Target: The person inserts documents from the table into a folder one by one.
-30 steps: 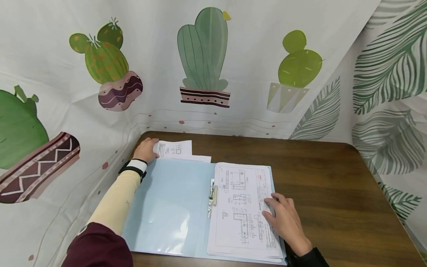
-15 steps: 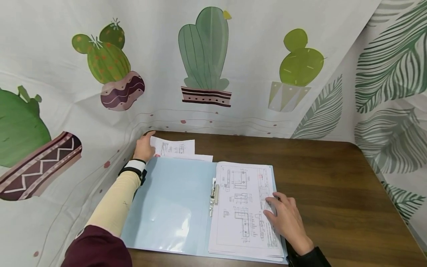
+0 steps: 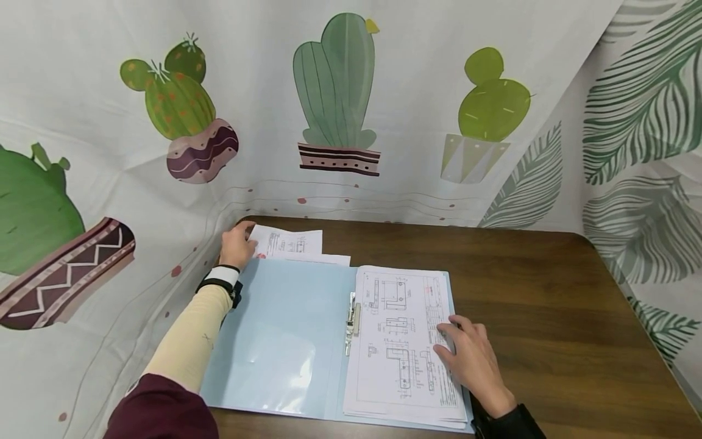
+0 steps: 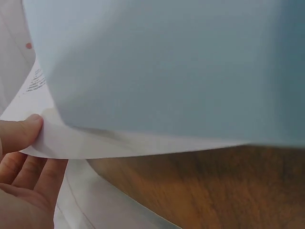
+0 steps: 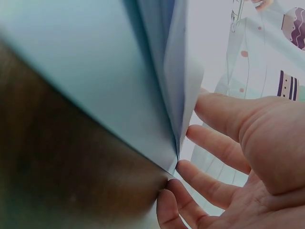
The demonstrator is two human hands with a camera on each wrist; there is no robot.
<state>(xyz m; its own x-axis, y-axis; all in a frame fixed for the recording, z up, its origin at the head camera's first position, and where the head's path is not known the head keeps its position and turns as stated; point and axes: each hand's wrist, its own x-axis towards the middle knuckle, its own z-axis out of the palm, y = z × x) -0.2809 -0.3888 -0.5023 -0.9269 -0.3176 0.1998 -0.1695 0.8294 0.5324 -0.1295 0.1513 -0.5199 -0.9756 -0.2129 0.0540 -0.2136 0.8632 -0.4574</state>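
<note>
A light blue ring folder (image 3: 269, 341) lies spread on the table, a metal clip (image 3: 351, 323) by its spine. Printed technical drawings (image 3: 397, 341) are stacked on its right side. Beyond the left cover, loose printed sheets (image 3: 290, 240) stick out from under it. At their left end, my left hand (image 3: 236, 247) pinches a sheet (image 4: 71, 136), thumb above and fingers below, as the left wrist view shows. My right hand (image 3: 476, 366) rests at the drawings' right edge with fingers spread and slightly bent. In the right wrist view its fingertips (image 5: 183, 168) touch the edges of papers and folder.
The brown wooden table (image 3: 554, 317) stretches to the right of the folder, its rounded back corners against a white cloth (image 3: 417, 79) printed with cacti. A leaf-patterned cloth (image 3: 641, 122) hangs along the right side.
My left hand has shifted slightly, its fingers moving round the sheet's left end, and that end now curls up a little. The right hand stays put on the drawings.
</note>
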